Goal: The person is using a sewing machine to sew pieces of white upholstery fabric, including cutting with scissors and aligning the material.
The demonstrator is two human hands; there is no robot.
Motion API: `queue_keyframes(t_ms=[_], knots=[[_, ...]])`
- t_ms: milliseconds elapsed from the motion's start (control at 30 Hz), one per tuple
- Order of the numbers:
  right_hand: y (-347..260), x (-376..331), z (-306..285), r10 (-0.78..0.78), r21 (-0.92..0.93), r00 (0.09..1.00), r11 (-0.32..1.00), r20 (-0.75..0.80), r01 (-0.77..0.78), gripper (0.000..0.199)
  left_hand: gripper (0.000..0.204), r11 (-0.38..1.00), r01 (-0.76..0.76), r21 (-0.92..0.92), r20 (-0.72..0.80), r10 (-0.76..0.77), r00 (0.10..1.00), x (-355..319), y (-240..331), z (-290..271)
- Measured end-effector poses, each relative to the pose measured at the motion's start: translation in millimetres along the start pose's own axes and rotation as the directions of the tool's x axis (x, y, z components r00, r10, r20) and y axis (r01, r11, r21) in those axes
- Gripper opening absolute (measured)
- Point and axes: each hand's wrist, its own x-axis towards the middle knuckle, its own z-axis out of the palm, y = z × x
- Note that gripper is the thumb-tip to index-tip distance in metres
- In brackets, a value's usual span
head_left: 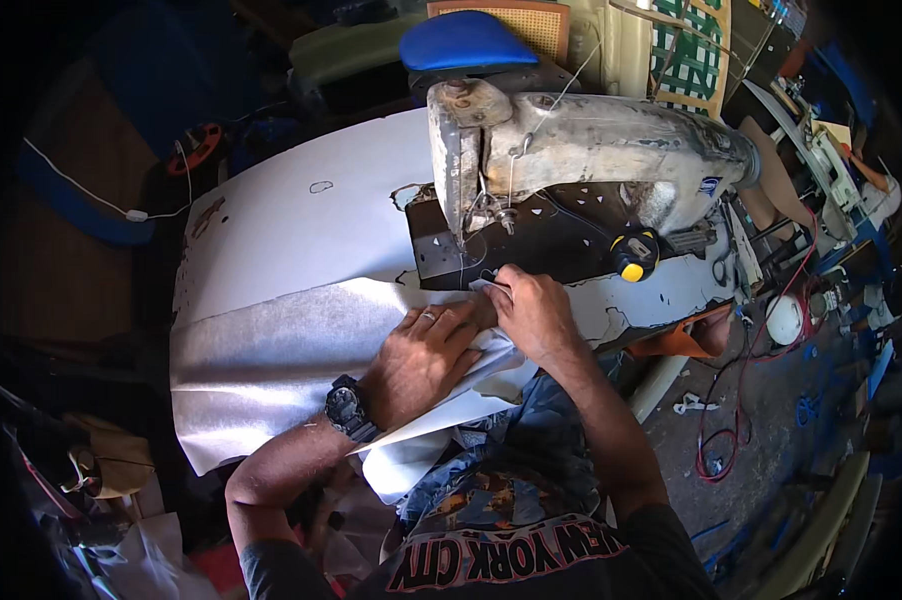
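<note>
I count two hands, one sheet of material, one sewing machine and one table. My left hand, with a ring on one finger and a dark wristwatch at the wrist, lies flat and spread on the silver-white sheet, pressing it down rather than gripping it. My right hand sits just beside it at about 2 o'clock from the left, fingers closed in a pinch on the sheet's near edge, right at the foot of the machine. The sheet spreads from the hands toward 9 o'clock across the white table and hangs over the near edge toward my lap; it looks pale, faintly shiny, finely textured, with soft creases and a folded corner under my hands. The sewing machine, grey and worn, stands at 12 o'clock from the hands, its head overhanging a black base, so the needle area is partly hidden by the machine head and my right fingers. A yellow-and-black knob sits at 2 o'clock, a blue seat beyond the machine, red cables on the floor at 3 o'clock.
</note>
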Motion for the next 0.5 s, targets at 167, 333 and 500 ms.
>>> queue_keyframes(t_ms=[167, 333, 500], knots=[[2, 22, -3, 0.046, -0.073, 0.998, 0.996, 0.052, -0.042, 0.021, 0.052, 0.997, 0.069, 0.038, 0.035, -0.070, 0.997, 11, -9, 5], [20, 48, 6, -0.030, -0.015, 0.998, 0.999, 0.059, 0.031, 0.020, 0.059, 0.990, 0.070, 0.122, 0.024, -0.073, 0.997, 20, -18, 12], [34, 76, 17, 0.025, -0.100, 0.995, 0.995, 0.097, -0.015, 0.033, 0.065, 0.966, 0.126, 0.226, 0.048, -0.140, 0.989, 27, -24, 14]])
